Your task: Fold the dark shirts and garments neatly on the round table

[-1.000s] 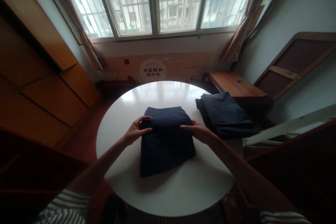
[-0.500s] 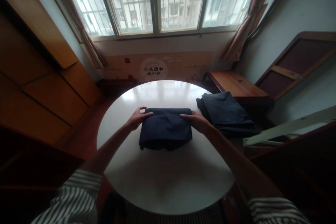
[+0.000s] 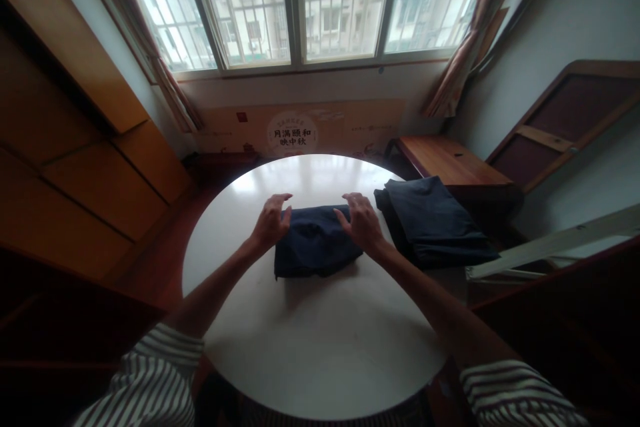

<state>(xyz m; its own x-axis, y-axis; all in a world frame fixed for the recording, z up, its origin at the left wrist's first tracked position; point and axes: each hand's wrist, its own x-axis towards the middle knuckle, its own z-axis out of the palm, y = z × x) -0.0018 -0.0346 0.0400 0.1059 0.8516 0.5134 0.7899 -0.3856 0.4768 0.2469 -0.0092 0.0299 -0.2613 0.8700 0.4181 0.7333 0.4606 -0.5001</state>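
Observation:
A dark navy folded garment (image 3: pixel 317 243) lies flat on the white round table (image 3: pixel 320 347); its exact kind does not show. My left hand (image 3: pixel 273 219) is over its far left corner, with thumb and fingers apart and nothing between them. At the far right corner, my right hand (image 3: pixel 361 219) is spread in the same way, thumb and fingertips separated. Whether either hand still touches the cloth I cannot tell. Parts of the garment's two sides are hidden behind the hands.
More folded dark clothes (image 3: pixel 440 220) lie stacked at the table's right edge, overhanging it. Behind them stands a low wooden bench (image 3: pixel 450 159). A pale board (image 3: pixel 550 250) slants in from the right. Wooden cabinets (image 3: pixel 100 187) line the left, and a window is straight ahead.
Both hands have let go of the garment's far edge and opened, rising slightly. The garment has settled onto the table, its near edge now a little farther from me.

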